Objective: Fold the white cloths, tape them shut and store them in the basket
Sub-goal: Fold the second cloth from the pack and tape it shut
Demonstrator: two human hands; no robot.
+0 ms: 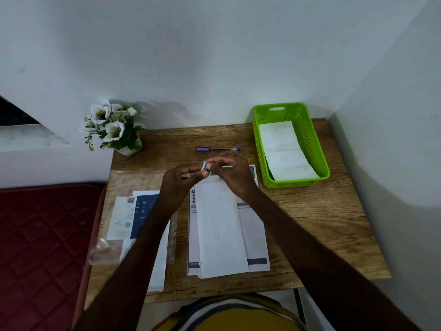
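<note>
Head camera looks down on a small wooden table [310,223] set in a corner between pale walls. Both hands meet above the far end of a folded white cloth [220,230], which lies lengthwise on a printed sheet [255,242] in the middle of the table. The left hand [177,181] and the right hand [235,175] are close together, fingertips nearly touching, and between them they pinch a small roll of tape [204,166]; the fingers of both hands are curled around it. Whether a strip is already pulled from the roll, I cannot tell, because the object is very small.

At the far right of the table stands a green plastic basket [307,130] with perforated walls. Inside it lies another folded white cloth [284,151], flat on the bottom.

Just beyond the hands a blue pen [218,149] lies crosswise on the wood. At the far left corner stands a small pot of white artificial flowers [112,126]. On the left side of the table, under the left forearm, lies a clear plastic bag [124,185] with a label and blue-and-white papers [143,209] on it. Left of the table a dark red quilted cushion [40,247] is visible.
</note>
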